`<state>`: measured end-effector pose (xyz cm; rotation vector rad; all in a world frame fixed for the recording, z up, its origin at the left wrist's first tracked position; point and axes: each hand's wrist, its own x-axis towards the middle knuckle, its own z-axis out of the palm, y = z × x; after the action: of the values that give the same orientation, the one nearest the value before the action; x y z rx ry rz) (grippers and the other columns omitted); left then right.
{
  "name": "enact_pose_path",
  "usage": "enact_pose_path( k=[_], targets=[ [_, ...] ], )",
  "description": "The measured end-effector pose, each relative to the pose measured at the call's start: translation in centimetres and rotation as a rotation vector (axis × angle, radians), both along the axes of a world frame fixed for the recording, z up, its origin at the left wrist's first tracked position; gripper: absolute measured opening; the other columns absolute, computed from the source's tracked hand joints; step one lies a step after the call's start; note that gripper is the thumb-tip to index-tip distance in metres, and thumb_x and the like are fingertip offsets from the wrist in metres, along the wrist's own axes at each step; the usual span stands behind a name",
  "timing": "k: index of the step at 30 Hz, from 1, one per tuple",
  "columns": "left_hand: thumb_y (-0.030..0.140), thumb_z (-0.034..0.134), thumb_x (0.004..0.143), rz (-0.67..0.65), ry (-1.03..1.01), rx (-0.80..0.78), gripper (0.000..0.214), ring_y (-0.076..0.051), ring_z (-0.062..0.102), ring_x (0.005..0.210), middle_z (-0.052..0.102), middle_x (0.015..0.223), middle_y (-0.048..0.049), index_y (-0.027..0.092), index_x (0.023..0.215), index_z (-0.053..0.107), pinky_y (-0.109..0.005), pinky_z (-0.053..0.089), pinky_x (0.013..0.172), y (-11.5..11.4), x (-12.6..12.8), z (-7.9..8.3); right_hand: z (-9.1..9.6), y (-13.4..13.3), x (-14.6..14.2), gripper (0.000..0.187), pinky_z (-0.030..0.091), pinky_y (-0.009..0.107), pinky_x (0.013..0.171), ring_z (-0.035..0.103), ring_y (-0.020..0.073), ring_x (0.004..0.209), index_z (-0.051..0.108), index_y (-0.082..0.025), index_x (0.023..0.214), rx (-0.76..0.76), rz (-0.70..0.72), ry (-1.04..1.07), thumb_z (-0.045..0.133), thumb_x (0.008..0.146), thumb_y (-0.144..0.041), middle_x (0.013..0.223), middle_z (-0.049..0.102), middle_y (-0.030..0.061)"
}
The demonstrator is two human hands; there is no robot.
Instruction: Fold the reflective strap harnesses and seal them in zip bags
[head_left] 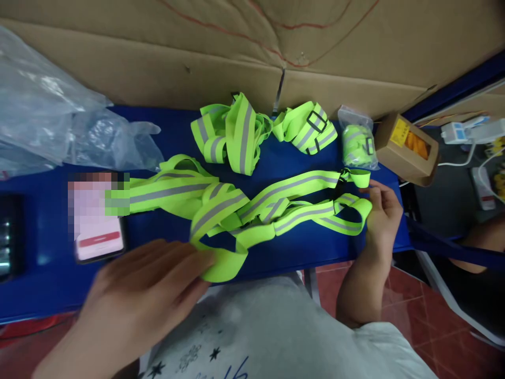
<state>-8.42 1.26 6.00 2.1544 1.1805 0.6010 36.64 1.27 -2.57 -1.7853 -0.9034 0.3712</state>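
A neon-yellow reflective strap harness (303, 216) with grey stripes lies loosely spread across the blue table. Near the table's front edge, my left hand (152, 289) pinches a loop of it between thumb and fingers. At the harness's other end, my right hand (382, 206) has its fingertips closed on the strap by a short end loop and a dark buckle (342, 176). Further left the harness bunches into overlapping layers and partly covers a phone (98, 231).
Behind lie two bundled reflective harnesses, a loose one (244, 134) and a buckled one (310, 129). A bagged harness (358, 142) and a small cardboard box (408, 150) stand at the right. Clear plastic bags (51, 105) heap at the left; cardboard (335, 47) lines the back.
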Motion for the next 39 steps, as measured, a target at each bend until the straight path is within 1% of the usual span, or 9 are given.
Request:
enact_pose_path(
  k=[7, 13, 18, 21, 27, 30, 33, 35, 39],
  targets=[
    [0.055, 0.057, 0.101, -0.242, 0.294, 0.161, 0.040, -0.024, 0.073, 0.089, 0.077, 0.108, -0.0032, 0.030, 0.129, 0.067, -0.038, 0.052, 0.079, 0.0, 1.7, -1.0, 4.4, -2.1, -3.1, 0.037, 0.055, 0.050, 0.093, 0.072, 0.0324, 0.105, 0.069, -0.027, 0.132, -0.085, 0.067, -0.440, 0.060, 0.101, -0.044, 0.115, 0.075, 0.0109],
    [0.047, 0.077, 0.089, 0.121, 0.327, 0.468, 0.054, -0.039, 0.065, 0.108, 0.069, 0.121, -0.0171, 0.021, 0.135, 0.066, -0.045, 0.045, 0.089, 1.6, 4.2, -1.0, 7.1, -2.4, -9.0, 0.027, 0.057, 0.043, 0.093, 0.073, 0.0266, 0.106, 0.070, -0.025, 0.127, -0.007, 0.366, -0.591, 0.065, 0.100, -0.030, 0.114, 0.076, 0.0063],
    [0.033, 0.067, 0.094, 0.235, 0.298, 0.162, 0.025, -0.033, 0.067, 0.103, 0.074, 0.110, -0.0122, 0.024, 0.117, 0.075, -0.038, 0.045, 0.082, 4.3, 6.3, -1.9, 4.1, -0.1, -13.5, 0.060, 0.033, 0.055, 0.128, 0.040, 0.0303, 0.155, 0.044, -0.022, 0.158, -0.206, 1.111, -0.783, 0.061, 0.103, -0.039, 0.165, 0.044, 0.0138],
    [0.031, 0.064, 0.095, 0.390, 0.128, 0.065, 0.014, -0.021, 0.065, 0.074, 0.072, 0.080, -0.0048, 0.023, 0.095, 0.076, -0.029, 0.042, 0.067, 4.7, 5.5, -1.4, 1.8, 0.1, -13.3, 0.066, 0.023, 0.061, 0.131, 0.024, 0.0301, 0.163, 0.033, -0.027, 0.165, -0.311, 1.172, -0.820, 0.056, 0.105, -0.043, 0.173, 0.032, 0.0110],
    [0.031, 0.068, 0.089, 0.754, -0.938, -0.585, 0.012, -0.018, 0.060, 0.054, 0.063, 0.061, 0.0018, 0.026, 0.099, 0.070, -0.030, 0.052, 0.056, 2.2, 2.6, -1.8, 0.3, -1.5, -9.8, 0.077, 0.020, 0.060, 0.133, 0.013, 0.0273, 0.165, 0.014, -0.034, 0.169, -0.347, 1.151, -0.732, 0.055, 0.105, -0.047, 0.177, 0.018, 0.0060],
    [0.031, 0.065, 0.087, 0.841, -1.020, -0.792, 0.007, -0.017, 0.056, 0.049, 0.047, 0.048, 0.0032, 0.024, 0.085, 0.068, -0.030, 0.050, 0.050, 0.6, 1.5, -3.6, -0.1, -1.7, -8.6, 0.077, 0.022, 0.058, 0.132, 0.013, 0.0270, 0.165, 0.015, -0.037, 0.169, -0.323, 1.155, -0.711, 0.056, 0.105, -0.040, 0.177, 0.017, 0.0043],
    [0.030, 0.063, 0.090, 0.851, -0.611, -0.507, 0.006, -0.021, 0.066, 0.062, 0.060, 0.059, 0.0018, 0.026, 0.089, 0.067, -0.039, 0.060, 0.068, -0.7, 0.7, -5.0, -0.3, -1.5, -7.8, 0.076, 0.025, 0.058, 0.131, 0.016, 0.0275, 0.165, 0.018, -0.039, 0.168, -0.298, 1.164, -0.718, 0.058, 0.104, -0.033, 0.177, 0.020, 0.0040],
    [0.032, 0.069, 0.090, 0.703, -0.211, -0.157, 0.014, -0.028, 0.074, 0.100, 0.076, 0.102, -0.0050, 0.026, 0.103, 0.068, -0.050, 0.059, 0.097, -1.1, 0.6, -5.3, 0.0, -1.5, -7.7, 0.078, 0.026, 0.058, 0.130, 0.018, 0.0281, 0.165, 0.020, -0.038, 0.168, -0.303, 1.171, -0.724, 0.061, 0.102, -0.031, 0.176, 0.022, 0.0055],
    [0.028, 0.073, 0.091, 0.242, 0.169, 0.228, 0.054, -0.037, 0.044, 0.151, 0.043, 0.163, -0.0143, 0.025, 0.142, 0.055, -0.056, 0.046, 0.120, -0.5, 1.3, -5.1, 2.1, -1.9, -9.0, 0.080, 0.019, 0.063, 0.131, 0.017, 0.0308, 0.164, 0.020, -0.034, 0.169, -0.336, 1.118, -0.799, 0.064, 0.101, -0.031, 0.176, 0.020, 0.0096]
  ],
)
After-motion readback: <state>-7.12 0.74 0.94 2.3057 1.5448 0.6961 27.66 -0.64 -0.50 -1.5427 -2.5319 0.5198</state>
